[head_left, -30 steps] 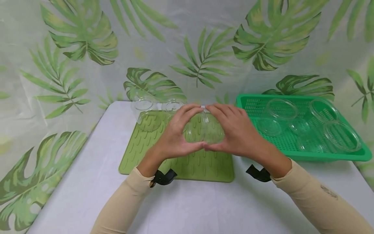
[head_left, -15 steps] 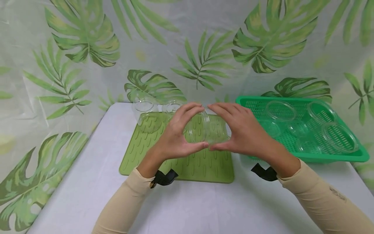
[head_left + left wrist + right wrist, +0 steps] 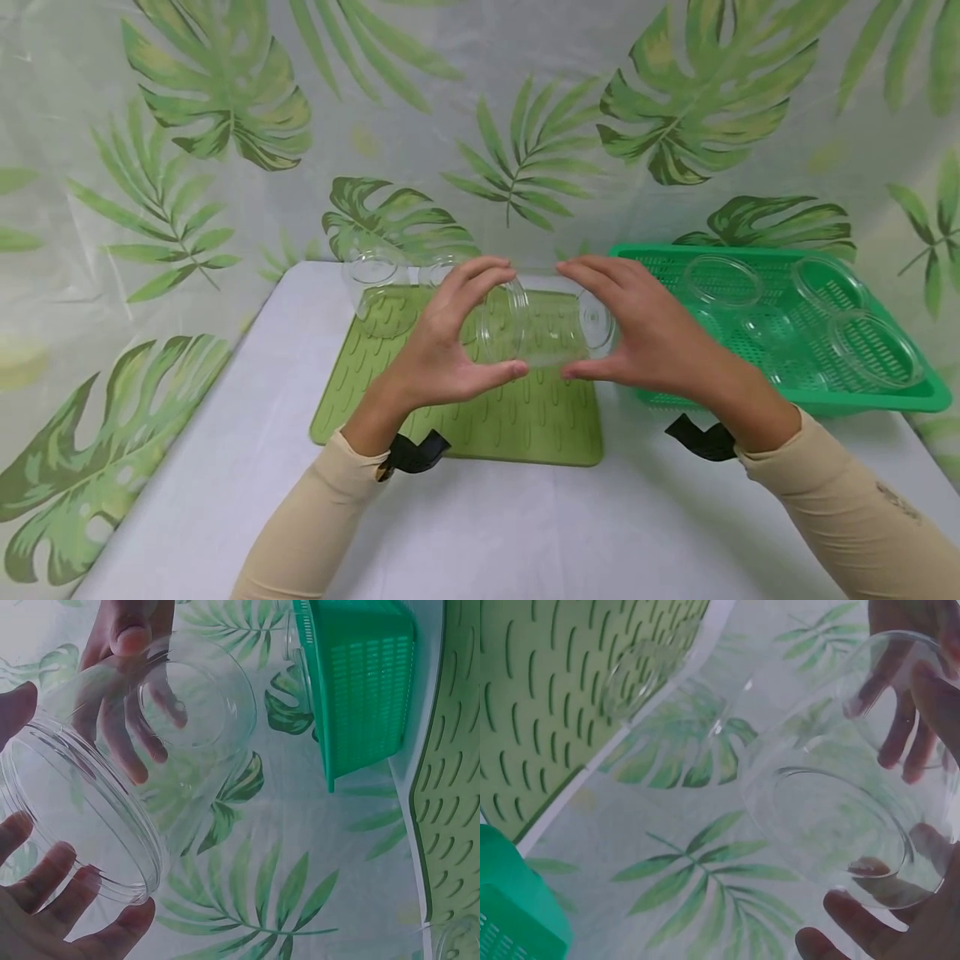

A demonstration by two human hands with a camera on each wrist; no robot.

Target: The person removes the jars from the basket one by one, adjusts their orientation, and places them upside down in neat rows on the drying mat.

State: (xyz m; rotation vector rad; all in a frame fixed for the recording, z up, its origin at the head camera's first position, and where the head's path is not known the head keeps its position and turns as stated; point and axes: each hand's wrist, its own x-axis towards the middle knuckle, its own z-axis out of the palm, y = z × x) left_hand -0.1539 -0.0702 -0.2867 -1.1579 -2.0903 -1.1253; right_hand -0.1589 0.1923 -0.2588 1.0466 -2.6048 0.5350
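A clear cup [image 3: 555,333] lies on its side in the air over the green mat, its wide rim to the left and its round base to the right. My left hand [image 3: 438,346] holds the rim end, thumb below and fingers above. Around the base end curls my right hand [image 3: 648,333]. In the left wrist view the rim shows several close rings, and the right hand's fingers [image 3: 120,739] show through the clear wall [image 3: 199,780]. The base ring [image 3: 840,776] appears in the right wrist view, with fingertips close to it.
Two more clear cups [image 3: 382,308] stand at the mat's back left corner. The ribbed green mat [image 3: 450,429] lies on a white-covered table [image 3: 495,525]. At the right a green slotted basket [image 3: 795,408] holds several clear cups [image 3: 873,350]. A leaf-print sheet [image 3: 517,50] hangs behind.
My right hand has moved right, away from the left hand, and more of the cup's wall and base now shows between them. The left hand has barely moved.
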